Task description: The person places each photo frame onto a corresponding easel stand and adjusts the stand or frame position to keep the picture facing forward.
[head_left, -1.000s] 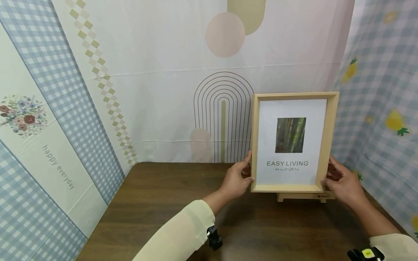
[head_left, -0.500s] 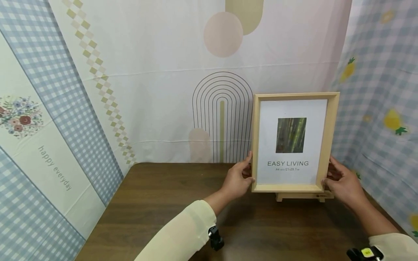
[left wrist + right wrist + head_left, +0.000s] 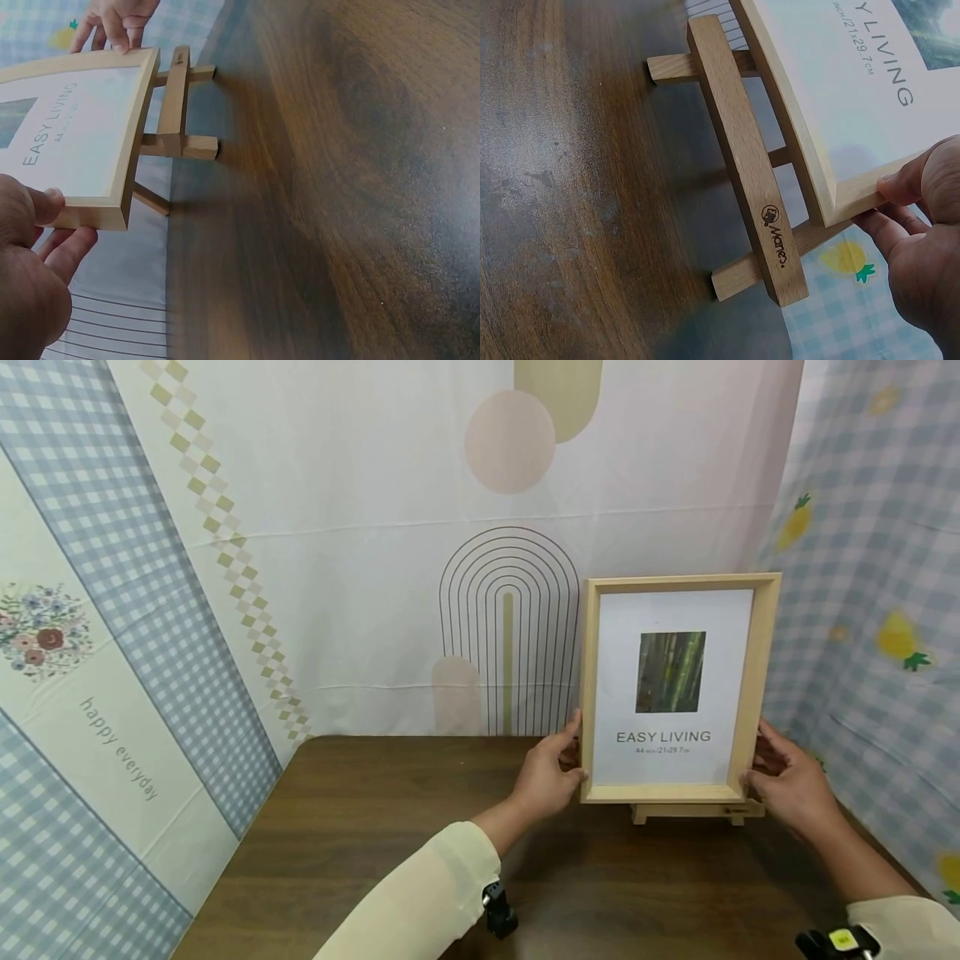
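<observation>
Brown wood-grain counter [image 3: 337,868] runs from the near edge to a hanging backdrop. Nearest are two cream sleeves [image 3: 420,893], each with a black wrist camera [image 3: 498,910] at the cuff. Beyond them, the left hand [image 3: 543,777] and right hand [image 3: 795,785] hold a pale wooden picture frame [image 3: 678,793] by opposite sides, near its lower corners. Each grip is closed to the frame's thickness, thumb towards the front, fingers curled towards the back. The frame is upright, right of centre, its paper insert [image 3: 618,693] showing bamboo and "EASY LIVING". It stands in front of a small wooden tabletop easel [image 3: 739,142]; both wrist views show a gap between its bottom edge and the easel's ledge. Whether its back touches the easel cannot be told. Farther off hang the arch-printed backdrop [image 3: 360,568] and, at right, a blue-checked pineapple-print cloth [image 3: 862,693].
</observation>
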Demonstrator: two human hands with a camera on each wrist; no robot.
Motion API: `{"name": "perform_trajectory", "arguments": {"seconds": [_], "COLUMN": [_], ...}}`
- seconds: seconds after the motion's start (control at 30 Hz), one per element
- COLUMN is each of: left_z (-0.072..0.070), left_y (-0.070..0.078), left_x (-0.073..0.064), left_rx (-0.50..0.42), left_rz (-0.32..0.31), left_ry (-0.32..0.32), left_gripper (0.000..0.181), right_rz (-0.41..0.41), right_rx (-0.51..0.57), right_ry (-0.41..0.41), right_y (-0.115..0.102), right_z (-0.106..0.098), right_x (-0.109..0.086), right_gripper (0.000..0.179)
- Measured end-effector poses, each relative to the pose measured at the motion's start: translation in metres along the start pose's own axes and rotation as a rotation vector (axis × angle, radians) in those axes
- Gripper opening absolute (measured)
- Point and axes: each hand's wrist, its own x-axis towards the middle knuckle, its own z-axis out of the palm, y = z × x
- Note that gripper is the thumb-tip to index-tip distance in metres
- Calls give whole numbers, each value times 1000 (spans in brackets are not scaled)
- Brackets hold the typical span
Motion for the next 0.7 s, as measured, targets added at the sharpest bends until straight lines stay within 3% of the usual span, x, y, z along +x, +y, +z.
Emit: {"name": "perform_trajectory", "arguments": {"seconds": [0.7], "left_z": [10], "left_y": [7], "left_x": [1], "left_rx": [-20], "left_rz": [-20], "left_ry": [18], "left_gripper": [95], "right_rz": [-25], "right_rx": [49], "right_ry": [72], "right_y": [13], "right_z": [-3], "right_x": [2], "right_gripper": [93]}}
